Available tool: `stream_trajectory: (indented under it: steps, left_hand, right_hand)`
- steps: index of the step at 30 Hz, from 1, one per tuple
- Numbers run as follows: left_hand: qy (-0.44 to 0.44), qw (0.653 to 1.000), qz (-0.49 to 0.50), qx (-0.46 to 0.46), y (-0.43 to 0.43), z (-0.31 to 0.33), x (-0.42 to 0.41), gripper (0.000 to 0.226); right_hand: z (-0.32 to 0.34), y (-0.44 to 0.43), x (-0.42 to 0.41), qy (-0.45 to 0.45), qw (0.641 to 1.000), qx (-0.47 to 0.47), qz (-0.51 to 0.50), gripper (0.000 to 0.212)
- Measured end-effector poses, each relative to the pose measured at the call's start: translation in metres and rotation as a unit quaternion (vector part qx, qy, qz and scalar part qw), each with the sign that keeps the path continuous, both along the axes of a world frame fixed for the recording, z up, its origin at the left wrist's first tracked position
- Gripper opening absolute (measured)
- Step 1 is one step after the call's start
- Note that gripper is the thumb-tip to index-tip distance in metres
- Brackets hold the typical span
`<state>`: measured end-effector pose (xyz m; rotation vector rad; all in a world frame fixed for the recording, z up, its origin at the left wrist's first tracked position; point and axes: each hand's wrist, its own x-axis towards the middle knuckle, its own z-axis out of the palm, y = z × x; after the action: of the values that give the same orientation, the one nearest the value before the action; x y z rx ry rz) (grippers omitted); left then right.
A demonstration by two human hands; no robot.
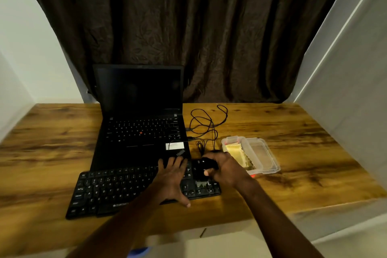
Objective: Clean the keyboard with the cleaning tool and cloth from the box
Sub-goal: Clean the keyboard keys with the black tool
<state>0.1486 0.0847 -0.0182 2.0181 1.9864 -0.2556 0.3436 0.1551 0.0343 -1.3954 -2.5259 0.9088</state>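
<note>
Head camera: the right hand (226, 170) has its fingers curled round a black cleaning tool (204, 168), held over the right end of the keyboard (109, 190). A pale tuft that looks like bristles touches the keys there. The dim light leaves the tool's exact shape unclear. The left hand (170, 178) lies just left of it, fingers spread flat on the keys and thumb reaching past the keyboard's near edge, apparently bracing it.

The main risk, as I judge it, is the keyboard skating on the smooth wooden counter (52, 142) if the bracing hand lifts while the tool is pushed sideways. A hard stroke could also catch a keycap edge and lever it up.

Just right of the working hand sits the clear plastic box (232, 139) with the yellow cloth (236, 154) inside and its lid (263, 155) lying beside it. A wide sweep or a drawn-back elbow could knock the box along the counter.

On the far side, a loose black cable (207, 121) coils beside the open laptop (142, 132). A reach for the cloth could snag it.
</note>
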Motion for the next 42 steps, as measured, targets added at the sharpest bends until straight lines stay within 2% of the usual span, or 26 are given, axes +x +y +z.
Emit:
stream_trajectory:
  steps: [5, 11, 15, 19, 23, 26, 30, 32, 37, 42]
  left_hand:
    - [0.01, 1.0, -0.004, -0.003, 0.0, 0.003, 0.001, 0.142]
    - [0.0, 1.0, -0.003, -0.005, 0.0, -0.001, -0.002, 0.144]
    - [-0.007, 1.0, 0.001, -0.006, 0.0, -0.001, -0.001, 0.144]
    - [-0.006, 1.0, 0.005, -0.008, -0.001, 0.001, 0.0, 0.144]
    - [-0.003, 1.0, 0.003, -0.005, -0.001, 0.002, 0.0, 0.143]
    - [-0.003, 1.0, -0.002, 0.007, -0.003, 0.001, -0.001, 0.143]
    - [0.002, 1.0, -0.004, 0.006, -0.001, -0.001, -0.002, 0.145]
    - [-0.001, 1.0, -0.003, 0.008, 0.0, -0.003, -0.002, 0.146]
    - [-0.006, 1.0, -0.002, 0.012, -0.001, -0.004, -0.002, 0.146]
    - [0.015, 1.0, -0.003, -0.002, 0.002, -0.004, -0.001, 0.145]
  right_hand:
    - [-0.017, -0.008, -0.006, 0.014, 0.997, 0.064, -0.039, 0.05]
    - [-0.018, -0.011, 0.001, -0.01, 1.0, 0.002, -0.01, 0.061]
    - [-0.019, -0.012, 0.008, 0.015, 0.999, -0.007, -0.039, 0.057]
    - [-0.021, -0.014, 0.018, -0.006, 0.993, 0.06, -0.101, 0.053]
    - [-0.024, -0.034, 0.009, -0.051, 0.988, 0.094, -0.107, 0.053]
    - [-0.027, -0.043, -0.002, -0.028, 0.992, 0.079, -0.096, 0.053]
    - [-0.016, -0.036, 0.01, 0.07, 0.991, 0.029, -0.11, 0.034]
    - [-0.016, -0.031, 0.024, 0.06, 0.989, 0.033, -0.128, 0.032]
    - [-0.032, -0.026, 0.038, -0.03, 0.976, 0.078, -0.2, 0.05]
    - [-0.045, -0.039, 0.016, 0.017, 0.987, 0.041, -0.157, 0.061]
